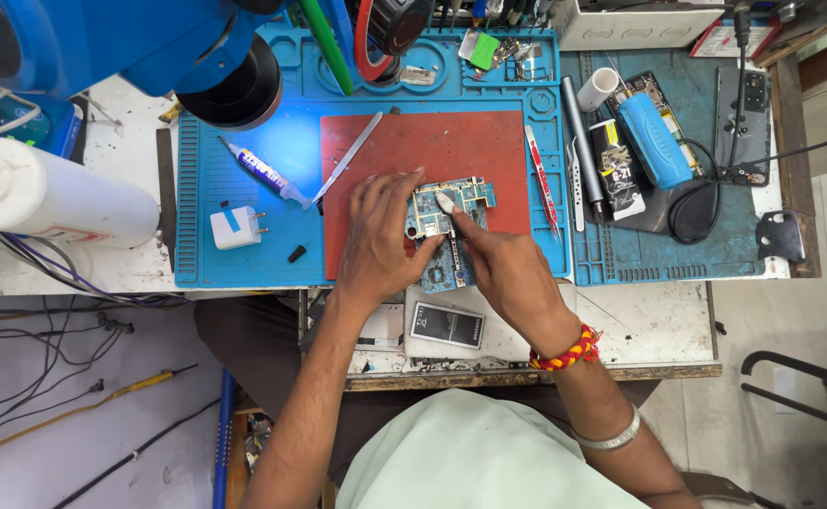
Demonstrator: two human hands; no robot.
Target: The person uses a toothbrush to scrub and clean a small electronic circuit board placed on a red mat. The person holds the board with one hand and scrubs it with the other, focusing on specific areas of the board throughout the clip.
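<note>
Head view: a blue circuit board (446, 226) is shown lying on the red mat (451, 141), which rests on the blue work mat (244, 254) of the worktop (102, 273). The left hand (380, 240) is spread flat with its fingers open, and the board's left edge is pressed down by the fingertips; nothing is gripped. The right hand (507, 273) is closed around a thin dark tool (449, 226), the pale tip of which is set against a metal part near the board's middle. Slippage of the tip is judged the chief risk: should the tip skid under excess force, nearby components could be scratched or a left fingertip struck. The board could also be shifted if the hold-down pressure is relaxed. The red-handled tweezers (543, 179) and the metal spatula (349, 155) lie close by and could be knocked by a sudden movement.
</note>
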